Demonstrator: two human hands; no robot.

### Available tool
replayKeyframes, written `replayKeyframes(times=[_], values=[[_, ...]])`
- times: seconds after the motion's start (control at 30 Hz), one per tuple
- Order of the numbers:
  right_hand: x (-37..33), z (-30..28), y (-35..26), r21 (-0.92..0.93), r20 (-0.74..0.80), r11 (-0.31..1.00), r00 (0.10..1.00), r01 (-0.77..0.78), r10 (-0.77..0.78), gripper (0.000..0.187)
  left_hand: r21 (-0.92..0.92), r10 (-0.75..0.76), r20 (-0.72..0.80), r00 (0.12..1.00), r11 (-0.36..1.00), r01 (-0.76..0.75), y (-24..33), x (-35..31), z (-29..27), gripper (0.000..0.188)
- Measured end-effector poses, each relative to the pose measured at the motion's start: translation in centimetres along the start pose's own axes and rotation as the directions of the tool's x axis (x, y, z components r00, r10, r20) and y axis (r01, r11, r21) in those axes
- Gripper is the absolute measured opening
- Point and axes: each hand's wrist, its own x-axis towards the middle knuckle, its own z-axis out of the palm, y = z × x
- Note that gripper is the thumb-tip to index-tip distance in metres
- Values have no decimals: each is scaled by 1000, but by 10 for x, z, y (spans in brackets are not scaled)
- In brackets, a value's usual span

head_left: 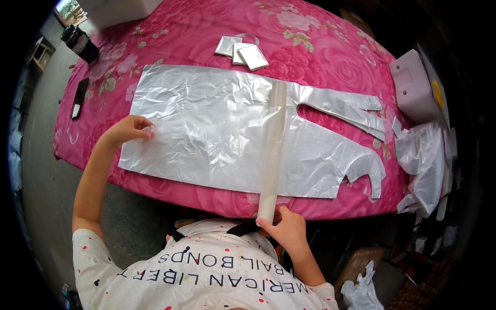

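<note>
A thin, silvery plastic apron (206, 129) lies flat and creased, its cut strap ends spreading to the right. Across it, from far edge to near edge, rests a pale cardboard-like tube (272, 155). My right hand (287, 227) is closed around the tube's near end, which sticks out past the table edge. At the apron's left end, my left hand (132, 130) pinches the film between thumb and fingers; the fingertips are partly blurred by the shiny plastic. Beyond the apron lie several small folded silvery packets (253, 57).
A pink floral cloth (201, 46) covers the table. At the left are a dark jar (80, 44) and a black phone-like object (79, 98). A white box (116, 11) stands far left; a pale bin (416, 85) and crumpled plastic bags (423, 160) are at the right.
</note>
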Motion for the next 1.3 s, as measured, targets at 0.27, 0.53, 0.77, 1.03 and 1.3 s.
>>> replayKeyframes(times=[0.27,0.53,0.77,1.03,1.3], values=[[-6,3,7,197,25,969,988,-151,149,34,918,563,-122,817,377,-123,55,4,75,40],[-14,-4,7,281,50,936,978,-210,204,28,560,780,122,614,457,-691,49,45,285,56],[7,-25,11,193,198,976,978,-98,59,45,777,745,153,650,316,-545,39,52,308,56],[181,-78,-10,222,-140,969,987,107,-76,50,767,740,157,654,326,-553,44,52,309,56],[263,-86,-7,899,-221,-335,953,282,209,24,762,722,156,674,347,-547,42,51,308,54]])
